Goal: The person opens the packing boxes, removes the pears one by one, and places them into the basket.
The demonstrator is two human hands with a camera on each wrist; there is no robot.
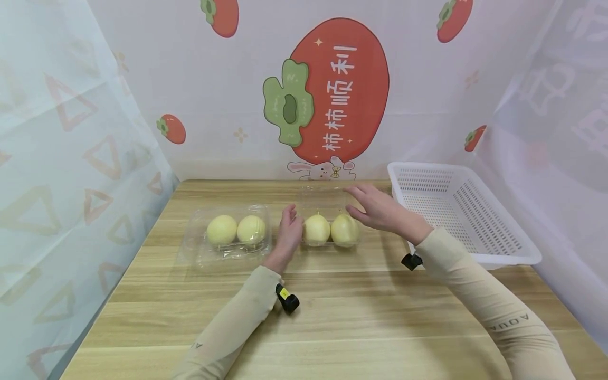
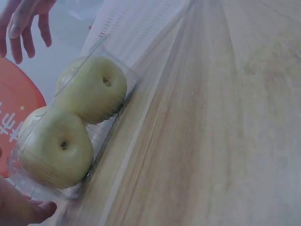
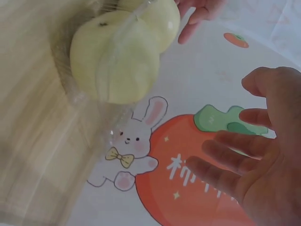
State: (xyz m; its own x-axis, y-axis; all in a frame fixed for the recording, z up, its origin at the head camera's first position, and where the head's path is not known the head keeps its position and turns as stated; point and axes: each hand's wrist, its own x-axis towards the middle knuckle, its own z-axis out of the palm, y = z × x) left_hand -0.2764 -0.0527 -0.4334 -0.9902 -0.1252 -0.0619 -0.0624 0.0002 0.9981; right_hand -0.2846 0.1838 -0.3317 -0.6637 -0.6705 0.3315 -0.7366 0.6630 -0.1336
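A clear plastic clamshell box [image 1: 324,198] stands mid-table with its lid raised at the back. Two round yellow pears, a left one [image 1: 316,230] and a right one [image 1: 344,230], sit side by side in its base, one stem pointing up. My left hand [image 1: 288,235] is upright beside the box's left end, fingers extended; whether it touches the plastic I cannot tell. Above the box's right side hovers my right hand [image 1: 382,210], its fingers spread and apart from the pears in the right wrist view, holding nothing.
Left of my left hand lies another clear clamshell box [image 1: 192,244] with two more yellow pears [image 1: 221,230]. A white perforated plastic basket [image 1: 515,259] stands at the right. Printed sheets [image 1: 214,95] enclose the wooden table [image 1: 361,327] at the back and sides.
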